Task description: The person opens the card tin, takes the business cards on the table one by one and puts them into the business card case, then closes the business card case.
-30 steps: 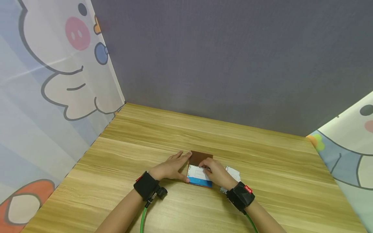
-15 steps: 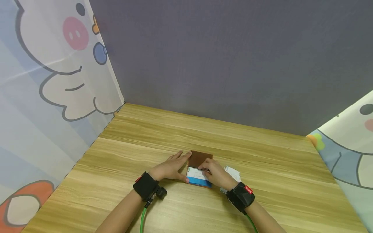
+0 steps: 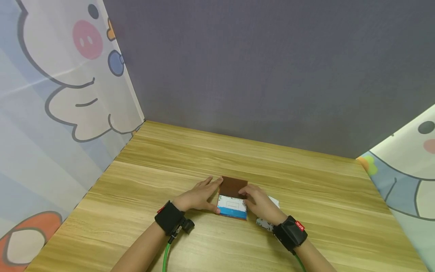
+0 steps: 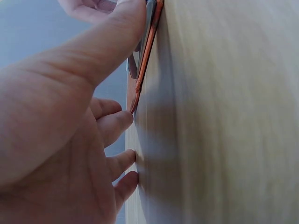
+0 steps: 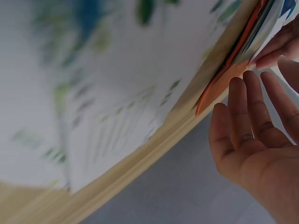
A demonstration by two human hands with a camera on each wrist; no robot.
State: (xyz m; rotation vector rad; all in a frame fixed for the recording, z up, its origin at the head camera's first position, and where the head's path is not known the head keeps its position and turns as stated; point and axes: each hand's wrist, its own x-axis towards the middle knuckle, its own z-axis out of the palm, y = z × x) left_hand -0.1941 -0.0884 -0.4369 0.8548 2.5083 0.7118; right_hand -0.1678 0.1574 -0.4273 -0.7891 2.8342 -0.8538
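Note:
A brown wallet-like holder [image 3: 233, 185] lies unfolded on the table. In its lower half sits a white card with printed leaves [image 3: 232, 204], a blue strip [image 3: 232, 212] along the near edge. My left hand [image 3: 199, 197] spreads along the left side, thumb on the lower left corner and a fingertip at the upper left corner. In the left wrist view the thumb presses on the thin orange-brown edge [image 4: 148, 46]. At the right side is my right hand [image 3: 261, 204], fingers loosely bent and holding nothing; the right wrist view shows its fingertips near the orange edge [image 5: 219, 86].
Partly under my right hand and wrist, a white sheet with printed leaves [image 3: 264, 224] lies to the right of the holder; it looms large in the right wrist view. A wooden table [image 3: 163, 151] runs back to a grey panel [image 3: 255, 75]. Cartoon-printed curtains [image 3: 68, 113] flank it.
My right hand has let go of the white card's upper edge and moved right, uncovering its printed face. The card sits slightly lower than before. My left hand stays in place.

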